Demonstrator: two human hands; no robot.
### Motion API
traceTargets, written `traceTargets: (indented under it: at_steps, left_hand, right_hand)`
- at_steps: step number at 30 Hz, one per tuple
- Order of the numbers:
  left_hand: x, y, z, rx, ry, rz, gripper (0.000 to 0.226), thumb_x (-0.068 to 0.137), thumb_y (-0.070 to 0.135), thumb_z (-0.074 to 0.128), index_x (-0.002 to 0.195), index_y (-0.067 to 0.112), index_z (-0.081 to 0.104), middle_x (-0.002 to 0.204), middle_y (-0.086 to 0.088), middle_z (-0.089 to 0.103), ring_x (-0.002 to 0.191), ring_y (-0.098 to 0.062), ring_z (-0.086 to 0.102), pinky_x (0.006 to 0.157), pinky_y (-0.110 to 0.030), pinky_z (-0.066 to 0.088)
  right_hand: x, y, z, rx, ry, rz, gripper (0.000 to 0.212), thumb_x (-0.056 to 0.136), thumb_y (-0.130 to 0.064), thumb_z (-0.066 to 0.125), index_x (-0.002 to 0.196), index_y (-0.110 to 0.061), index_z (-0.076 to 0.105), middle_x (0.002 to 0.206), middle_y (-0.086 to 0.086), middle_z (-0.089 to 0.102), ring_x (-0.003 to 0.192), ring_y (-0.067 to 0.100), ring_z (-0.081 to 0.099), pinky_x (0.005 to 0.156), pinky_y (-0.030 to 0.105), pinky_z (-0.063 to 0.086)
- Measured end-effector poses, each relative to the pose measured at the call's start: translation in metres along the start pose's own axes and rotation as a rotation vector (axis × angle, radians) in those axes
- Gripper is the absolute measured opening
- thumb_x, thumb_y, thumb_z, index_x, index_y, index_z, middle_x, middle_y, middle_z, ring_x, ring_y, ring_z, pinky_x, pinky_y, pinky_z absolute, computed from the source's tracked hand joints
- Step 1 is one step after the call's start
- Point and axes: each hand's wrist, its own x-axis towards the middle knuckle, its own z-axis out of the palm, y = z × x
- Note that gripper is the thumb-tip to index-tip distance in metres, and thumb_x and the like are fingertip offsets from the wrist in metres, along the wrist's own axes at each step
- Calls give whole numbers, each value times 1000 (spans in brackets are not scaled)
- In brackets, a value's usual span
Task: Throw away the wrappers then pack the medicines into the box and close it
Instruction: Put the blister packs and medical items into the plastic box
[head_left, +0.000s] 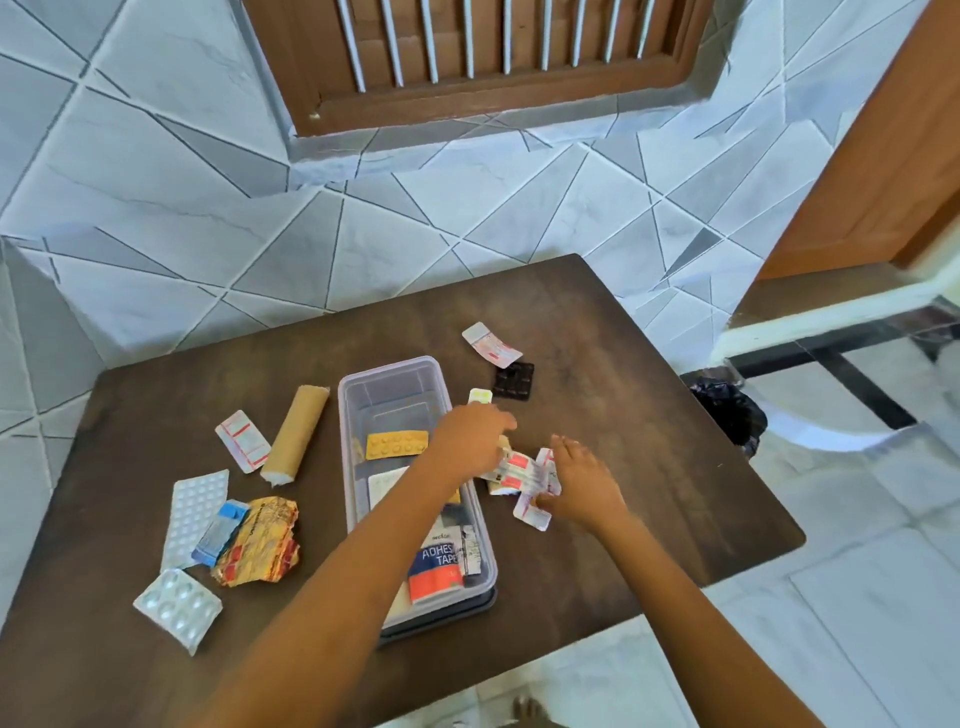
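A clear plastic box (358, 415) stands open in the middle of the brown table (649, 467), holding an orange blister strip (397, 445) and an adhesive tape pack (436, 566). My left hand (470, 441) reaches across the box and holds the left end of a heap of white-and-red blister strips (524, 475) lying just right of it. My right hand (582, 483) rests on the heap's right side, pinching a strip at its lower edge. Left of the box lie a tan bandage roll (296, 434), white blister sheets (195, 514) and a crumpled gold wrapper (260, 543).
Past the box lie a white-and-red strip (491, 344), a black blister strip (514, 382) and a small yellow strip (480, 396). A black-lined bin (727, 410) stands on the floor beyond the table's right edge. A tiled wall runs close behind the table.
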Motion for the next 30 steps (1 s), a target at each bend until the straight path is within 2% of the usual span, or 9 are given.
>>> traceTargets:
  at_steps: [4,9,12,14,17,19,22,26,30]
  left_hand:
    - [14,14,24,217,-133,36,43,88,17,54,131,14,48,128,-13,51,119,-32,53,98,-44,43]
    - [16,14,29,195,-104,15,35,89,22,54,123,12,53,125,-13,50,112,-31,57,92,-42,47]
    - [18,13,27,-8,4,-64,25,93,23,49,114,14,58,119,-11,61,109,-28,60,87,-38,49]
    - [15,7,21,-289,163,-158,25,95,23,48,115,12,60,119,-12,64,109,-29,61,85,-35,50]
    - [2,-17,3,-651,402,-329,29,97,21,46,116,4,59,118,-18,65,107,-32,62,75,-27,49]
    - [-8,-41,-5,-755,445,-423,29,99,19,43,112,1,61,110,-23,64,102,-35,62,76,-31,48]
    - [-31,-77,-8,-712,467,-527,27,98,16,44,103,0,65,101,-25,66,84,-28,57,70,-29,45]
    - [-48,-99,2,-483,476,-656,24,93,22,53,111,12,66,109,-15,70,90,-28,65,74,-31,50]
    - [-48,-102,13,-306,441,-660,20,92,19,51,109,12,59,103,-15,70,90,-31,66,78,-40,57]
  right_hand:
    - [14,2,7,-34,-16,57,98,75,-41,70,145,-8,11,151,13,25,138,30,28,111,41,29]
    - [21,7,5,-30,5,101,94,66,-40,77,138,-10,25,135,13,35,127,31,35,106,41,34]
    - [24,11,1,50,31,118,69,70,-33,75,125,-11,38,128,14,42,119,32,44,97,41,41]
    - [25,12,-6,200,65,121,46,77,-24,69,115,-11,47,121,14,51,108,32,54,87,42,48]
    - [19,4,-27,393,160,98,20,85,-17,56,102,-8,55,95,9,66,81,22,62,68,34,50]
    - [12,-11,-46,562,311,46,7,87,-15,53,88,-8,54,86,7,68,69,18,56,61,30,44]
    - [10,-46,-67,713,469,-149,12,86,-14,58,81,-17,48,84,2,64,71,18,54,68,38,49]
    - [21,-98,-55,420,513,-518,7,79,-9,62,81,-12,57,81,7,65,72,23,59,55,34,46]
    - [37,-136,-26,-64,353,-738,32,48,-1,79,68,-12,57,63,7,59,56,25,58,36,24,37]
